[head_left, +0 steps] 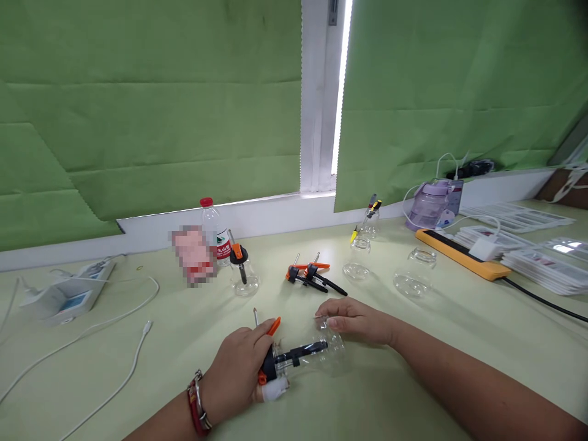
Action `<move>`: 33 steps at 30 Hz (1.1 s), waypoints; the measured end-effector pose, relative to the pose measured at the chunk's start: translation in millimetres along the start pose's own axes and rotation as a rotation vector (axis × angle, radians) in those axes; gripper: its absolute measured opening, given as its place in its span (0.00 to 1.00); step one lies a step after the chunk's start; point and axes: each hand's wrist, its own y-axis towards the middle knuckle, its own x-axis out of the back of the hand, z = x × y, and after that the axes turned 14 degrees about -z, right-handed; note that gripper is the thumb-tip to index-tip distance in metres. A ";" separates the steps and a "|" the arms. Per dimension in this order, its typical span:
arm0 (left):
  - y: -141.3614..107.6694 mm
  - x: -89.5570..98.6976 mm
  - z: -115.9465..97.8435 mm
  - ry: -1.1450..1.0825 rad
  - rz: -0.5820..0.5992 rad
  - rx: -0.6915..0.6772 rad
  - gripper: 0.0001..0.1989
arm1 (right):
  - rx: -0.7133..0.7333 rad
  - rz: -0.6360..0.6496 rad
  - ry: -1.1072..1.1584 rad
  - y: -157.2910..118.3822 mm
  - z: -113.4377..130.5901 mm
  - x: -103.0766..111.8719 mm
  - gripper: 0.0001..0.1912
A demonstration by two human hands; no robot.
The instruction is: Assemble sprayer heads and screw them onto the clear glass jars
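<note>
A clear jar [337, 349] lies on its side between my hands, its mouth toward the left. My left hand [241, 361] is closed round a black-and-orange spout lid [269, 366] at that mouth; the lid's black tube [303, 351] reaches inside. White wrapping covers one left fingertip. My right hand [351, 320] grips the jar near its base, thumb on the glass. Two similar loose lids [316, 277] with metal spouts lie just beyond. An upright jar [245, 286] at left carries another such lid. Two lidless jars [356, 269] [408, 285] stand to the right.
A red-capped water bottle [215, 236] stands by a pixelated pink object [193, 254]. White cables [133, 361] and a white power strip [80, 294] are left. Right are a jar with yellow-black tools [373, 223], a purple bottle [429, 205], an orange power strip [459, 254] and stacked cards [546, 269].
</note>
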 end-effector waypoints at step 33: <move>1.7 -4.9 -4.1 -1.018 -0.295 0.760 0.39 | 0.128 -0.087 -0.031 -1.1 -13.8 -4.2 0.43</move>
